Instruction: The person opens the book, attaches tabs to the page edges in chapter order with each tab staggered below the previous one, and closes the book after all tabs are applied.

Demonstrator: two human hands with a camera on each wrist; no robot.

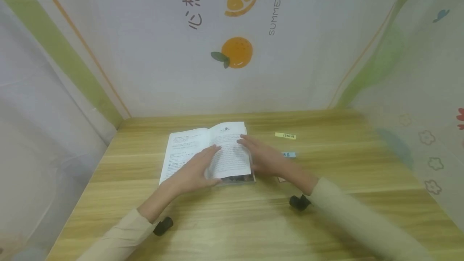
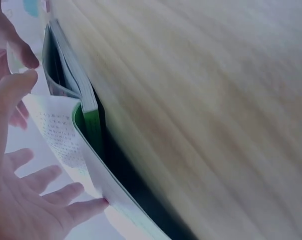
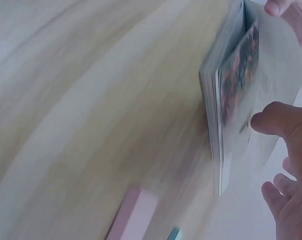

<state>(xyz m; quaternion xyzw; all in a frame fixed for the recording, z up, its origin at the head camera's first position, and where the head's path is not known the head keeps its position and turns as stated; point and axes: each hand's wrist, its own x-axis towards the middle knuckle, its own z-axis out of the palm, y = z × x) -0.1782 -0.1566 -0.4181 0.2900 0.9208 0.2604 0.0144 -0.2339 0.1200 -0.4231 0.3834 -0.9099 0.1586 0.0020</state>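
Observation:
An open book (image 1: 230,158) with printed pages lies on the wooden table. Across its left page reaches my left hand (image 1: 192,172), fingers extended and thumb apart; in the left wrist view a fingertip (image 2: 98,204) is right at the edge of the page. My right hand (image 1: 266,159) is at the right page, its fingers loosely bent over the outer edge. The right wrist view shows its thumb (image 3: 273,119) over the page, with nothing pinched. A dark picture page (image 3: 238,77) shows beneath the lifted leaf.
To the right of the book lie a yellow strip (image 1: 285,135) with handwriting, a blue strip (image 1: 290,154) and a pink strip (image 3: 135,215), partly hidden by the right wrist in the head view. A printed curtain (image 1: 290,79) hangs behind the table (image 1: 232,220).

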